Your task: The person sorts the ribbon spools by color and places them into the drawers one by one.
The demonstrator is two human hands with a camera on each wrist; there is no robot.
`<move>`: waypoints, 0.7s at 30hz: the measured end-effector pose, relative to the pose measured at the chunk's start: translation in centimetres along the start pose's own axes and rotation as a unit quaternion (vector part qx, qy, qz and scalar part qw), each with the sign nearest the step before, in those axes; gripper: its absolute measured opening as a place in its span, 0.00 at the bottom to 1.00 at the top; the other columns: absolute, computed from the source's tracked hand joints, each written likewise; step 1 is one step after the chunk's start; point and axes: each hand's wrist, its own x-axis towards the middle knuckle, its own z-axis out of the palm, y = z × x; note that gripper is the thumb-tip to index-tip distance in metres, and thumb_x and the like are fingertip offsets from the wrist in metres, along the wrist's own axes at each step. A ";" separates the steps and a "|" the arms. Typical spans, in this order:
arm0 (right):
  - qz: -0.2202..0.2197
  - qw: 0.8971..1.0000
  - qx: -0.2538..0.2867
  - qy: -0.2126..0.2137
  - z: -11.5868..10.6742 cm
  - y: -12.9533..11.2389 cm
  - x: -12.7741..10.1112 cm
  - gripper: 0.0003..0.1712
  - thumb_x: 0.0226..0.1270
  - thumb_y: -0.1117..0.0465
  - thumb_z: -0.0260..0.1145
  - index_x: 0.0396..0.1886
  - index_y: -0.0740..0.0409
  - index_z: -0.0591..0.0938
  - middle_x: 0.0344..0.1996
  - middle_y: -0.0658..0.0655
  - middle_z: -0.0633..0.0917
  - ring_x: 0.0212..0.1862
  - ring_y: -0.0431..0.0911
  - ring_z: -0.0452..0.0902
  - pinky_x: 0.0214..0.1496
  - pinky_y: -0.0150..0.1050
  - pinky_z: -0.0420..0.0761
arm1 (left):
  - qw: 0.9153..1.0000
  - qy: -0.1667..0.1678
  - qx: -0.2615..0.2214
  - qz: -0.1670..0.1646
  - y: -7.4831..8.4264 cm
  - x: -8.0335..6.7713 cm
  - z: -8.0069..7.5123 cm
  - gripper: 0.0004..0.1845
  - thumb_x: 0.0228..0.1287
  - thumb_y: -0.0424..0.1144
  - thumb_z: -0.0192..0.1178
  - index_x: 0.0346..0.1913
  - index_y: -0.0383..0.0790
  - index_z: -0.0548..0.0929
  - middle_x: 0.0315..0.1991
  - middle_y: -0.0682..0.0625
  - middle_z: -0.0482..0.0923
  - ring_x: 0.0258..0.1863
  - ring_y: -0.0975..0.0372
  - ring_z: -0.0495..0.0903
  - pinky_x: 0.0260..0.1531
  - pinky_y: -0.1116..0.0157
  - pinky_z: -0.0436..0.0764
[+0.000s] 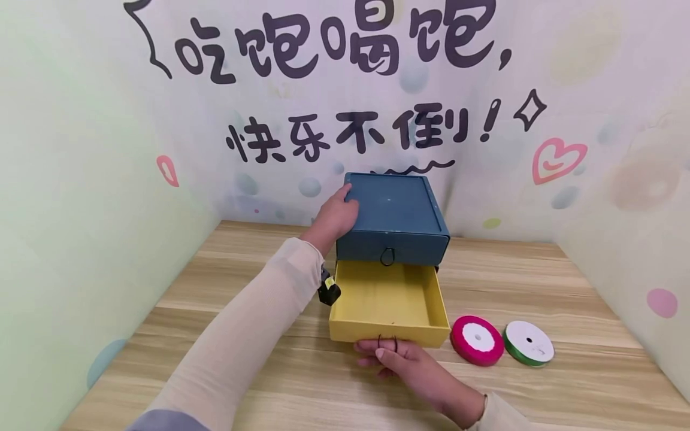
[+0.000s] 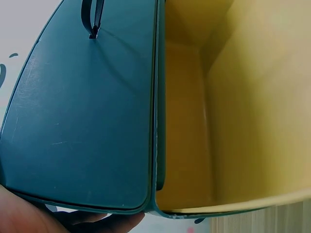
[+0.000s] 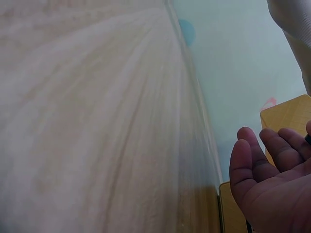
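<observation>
In the head view a blue drawer box (image 1: pixel 396 206) stands against the back wall, a black loop on its closed upper drawer. Below, a yellow drawer (image 1: pixel 388 299) is pulled out toward me, with nothing in it. My left hand (image 1: pixel 335 216) rests on the box's upper left edge; in the left wrist view its fingers (image 2: pixel 104 222) lie along the blue side. Under the yellow drawer's front my right hand (image 1: pixel 401 362) holds the black loop pull (image 1: pixel 395 344), thumb above and fingers beneath. In the right wrist view the fingers (image 3: pixel 265 167) are slightly bent.
Right of the drawer, a pink ribbon roll (image 1: pixel 477 340) and a green ribbon roll (image 1: pixel 528 343) lie on the wood-grain table (image 1: pixel 587 383). Walls close in the back and both sides. A black wrist camera (image 1: pixel 329 290) sits beside the drawer's left wall.
</observation>
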 end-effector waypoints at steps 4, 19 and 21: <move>0.009 1.000 0.006 -0.003 0.2 0.0 -0.2 0.23 0.80 0.54 0.52 0.65 0.62 0.77 0.64 0.63 0.77 0.60 0.50 0.78 0.55 0.40 0.77 | 1.000 -0.001 0.000 0.001 -0.1 0.0 -0.1 0.30 0.80 0.49 0.39 0.80 0.59 0.51 0.79 0.53 0.48 0.77 0.55 0.49 0.72 0.50 0.55; 0.012 1.000 0.020 -0.016 0.9 0.4 -1.2 0.23 0.81 0.56 0.51 0.66 0.63 0.76 0.62 0.62 0.78 0.59 0.50 0.78 0.54 0.38 0.77 | 1.000 -0.002 -0.001 -0.005 0.0 -0.1 -0.1 0.30 0.80 0.50 0.39 0.80 0.60 0.50 0.80 0.54 0.47 0.77 0.55 0.50 0.71 0.50 0.56; 0.015 0.999 0.024 -0.017 0.9 0.4 -1.3 0.23 0.81 0.56 0.51 0.66 0.63 0.76 0.62 0.63 0.78 0.60 0.51 0.78 0.54 0.39 0.77 | 1.000 -0.002 -0.001 -0.005 0.0 0.0 -0.1 0.30 0.80 0.50 0.39 0.80 0.60 0.50 0.80 0.54 0.47 0.77 0.55 0.50 0.71 0.50 0.56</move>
